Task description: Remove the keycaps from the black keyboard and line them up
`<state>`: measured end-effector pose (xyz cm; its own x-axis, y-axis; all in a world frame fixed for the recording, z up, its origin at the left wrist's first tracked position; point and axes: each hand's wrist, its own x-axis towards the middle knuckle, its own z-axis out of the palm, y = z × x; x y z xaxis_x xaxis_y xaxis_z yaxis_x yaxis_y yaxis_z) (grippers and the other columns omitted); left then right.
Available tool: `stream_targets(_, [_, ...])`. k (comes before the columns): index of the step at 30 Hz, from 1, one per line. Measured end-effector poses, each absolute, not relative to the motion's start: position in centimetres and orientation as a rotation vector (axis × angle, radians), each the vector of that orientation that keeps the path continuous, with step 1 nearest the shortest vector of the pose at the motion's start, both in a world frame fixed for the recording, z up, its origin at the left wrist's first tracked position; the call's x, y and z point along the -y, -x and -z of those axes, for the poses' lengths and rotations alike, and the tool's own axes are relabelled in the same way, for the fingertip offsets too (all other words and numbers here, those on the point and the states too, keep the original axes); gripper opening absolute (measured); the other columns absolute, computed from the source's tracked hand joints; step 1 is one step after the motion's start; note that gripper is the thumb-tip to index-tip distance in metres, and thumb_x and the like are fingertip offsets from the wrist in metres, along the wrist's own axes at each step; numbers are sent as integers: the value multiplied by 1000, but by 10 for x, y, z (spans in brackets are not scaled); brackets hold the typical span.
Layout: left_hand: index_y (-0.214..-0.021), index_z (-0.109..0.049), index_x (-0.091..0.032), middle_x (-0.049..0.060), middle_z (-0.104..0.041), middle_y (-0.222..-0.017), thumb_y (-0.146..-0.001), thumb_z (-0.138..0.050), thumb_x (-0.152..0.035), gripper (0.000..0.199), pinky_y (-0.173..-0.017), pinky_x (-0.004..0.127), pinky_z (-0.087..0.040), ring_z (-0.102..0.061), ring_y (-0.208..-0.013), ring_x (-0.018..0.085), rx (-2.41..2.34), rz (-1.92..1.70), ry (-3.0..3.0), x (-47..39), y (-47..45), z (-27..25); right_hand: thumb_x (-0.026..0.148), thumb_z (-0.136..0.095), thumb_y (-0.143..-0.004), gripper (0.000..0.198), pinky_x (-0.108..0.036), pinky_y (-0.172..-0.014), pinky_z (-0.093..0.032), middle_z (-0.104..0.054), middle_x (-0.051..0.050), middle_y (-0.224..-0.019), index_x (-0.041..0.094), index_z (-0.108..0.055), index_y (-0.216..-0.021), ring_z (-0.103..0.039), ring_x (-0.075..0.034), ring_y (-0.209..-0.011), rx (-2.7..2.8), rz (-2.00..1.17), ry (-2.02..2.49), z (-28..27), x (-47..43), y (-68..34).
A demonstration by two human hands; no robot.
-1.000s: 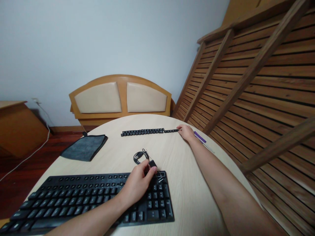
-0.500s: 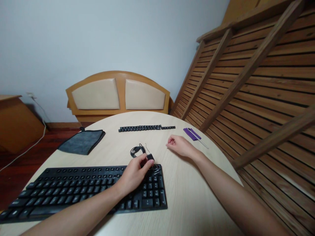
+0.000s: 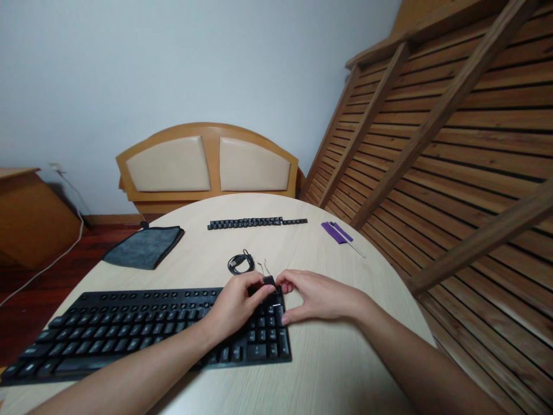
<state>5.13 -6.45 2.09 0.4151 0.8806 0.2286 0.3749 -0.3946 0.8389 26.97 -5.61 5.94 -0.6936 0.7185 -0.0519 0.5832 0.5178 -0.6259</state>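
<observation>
My left hand (image 3: pixel 242 297) is closed on a wire keycap puller (image 3: pixel 268 280) over the top right corner of a black keyboard (image 3: pixel 142 334). The puller has a black handle, and two thin bent wires stick out from its far end. My right hand (image 3: pixel 315 297) is at the keyboard's right edge, its curled fingers close to the puller and its thumb held apart near the number pad. Whether those fingers touch the puller I cannot tell. Beyond my left hand lies a coiled black cable (image 3: pixel 241 263).
Rows of loose black keycaps (image 3: pixel 244 223) lie on the round table (image 3: pixel 341 351). A grey cloth (image 3: pixel 144 248) is at the left. To the right, a thin white-handled tool (image 3: pixel 354 248) rests on a purple cloth (image 3: pixel 334 232). Wooden slats (image 3: pixel 432 167) lean close by.
My right hand has moved left and toward me, from the bare table to the keyboard's corner beside the puller, its thumb now apart. My left hand still holds the puller, shifted slightly right.
</observation>
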Motion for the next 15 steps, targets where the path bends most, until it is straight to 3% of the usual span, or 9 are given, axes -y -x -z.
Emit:
stream_targets(8, [-88,-67,-20,3,-69,-86,-93,-54,-30,17,-72,28,-42,-61,-81,20,-1080,-765,-2264,76,-56,-28,44,-78,-69,47,-26,-72,-41,-63,-2,-95,21,-60,-106,-57,-18,-85,2569,-883,1099,-60,57,-269])
stream_targets(15, [-87,-63,-18,5,-67,-82,-95,-49,-33,22,-69,29,-42,-61,-76,21,-1190,-747,-2188,73,-57,-24,29,-66,-82,16,-27,-73,-42,-66,-4,-89,18,-63,-93,-58,-17,-82,2582,-826,1054,-60,56,-267])
